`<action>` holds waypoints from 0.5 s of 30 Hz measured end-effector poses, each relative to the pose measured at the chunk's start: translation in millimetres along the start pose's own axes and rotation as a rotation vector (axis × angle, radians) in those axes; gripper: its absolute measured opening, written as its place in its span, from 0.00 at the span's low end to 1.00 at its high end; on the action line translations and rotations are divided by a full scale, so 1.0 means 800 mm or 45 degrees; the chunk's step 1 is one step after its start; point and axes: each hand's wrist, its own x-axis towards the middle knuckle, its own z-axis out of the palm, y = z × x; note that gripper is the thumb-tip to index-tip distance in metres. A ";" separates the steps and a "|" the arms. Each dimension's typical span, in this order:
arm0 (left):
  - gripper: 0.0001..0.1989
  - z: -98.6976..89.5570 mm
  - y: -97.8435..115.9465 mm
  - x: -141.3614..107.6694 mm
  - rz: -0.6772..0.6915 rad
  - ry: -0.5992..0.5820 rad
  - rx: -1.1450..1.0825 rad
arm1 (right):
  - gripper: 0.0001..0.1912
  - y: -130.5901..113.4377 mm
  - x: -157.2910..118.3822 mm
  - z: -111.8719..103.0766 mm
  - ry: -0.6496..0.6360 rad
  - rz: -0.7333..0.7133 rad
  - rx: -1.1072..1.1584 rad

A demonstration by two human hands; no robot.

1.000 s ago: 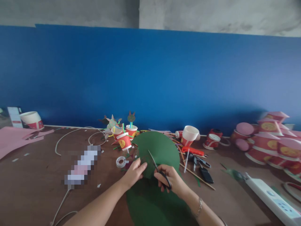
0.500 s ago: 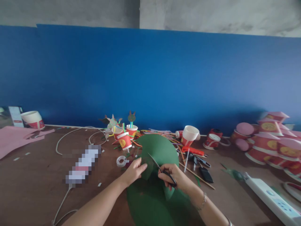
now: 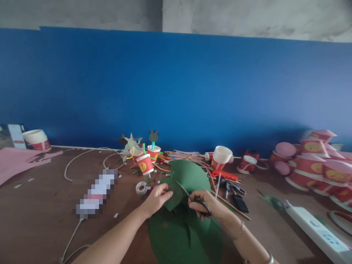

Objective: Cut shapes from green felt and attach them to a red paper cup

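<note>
1. The left hand (image 3: 157, 201) pinches the edge of the green paper (image 3: 194, 174) between thumb and fingers; the paper curves up between the hands and just beyond them.
2. The right hand (image 3: 202, 202) is closed around the black handles of the scissors (image 3: 187, 193), blades angled toward the left hand's fingertips.
3. Under both grips spreads the brown tabletop (image 3: 41, 223).
4. Just left of the left grip lies a clear tape roll (image 3: 137, 188); well left, pink paper (image 3: 19, 161).
5. Right of the right grip are a black key fob (image 3: 240, 202) and, farther off, a white power strip (image 3: 316, 227).
6. Beyond both grips, a blue partition (image 3: 176, 88) stands before a grey wall (image 3: 247, 16).
</note>
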 end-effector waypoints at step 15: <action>0.17 0.000 -0.003 0.003 -0.016 0.086 0.103 | 0.13 -0.002 -0.009 -0.012 -0.072 0.016 -0.011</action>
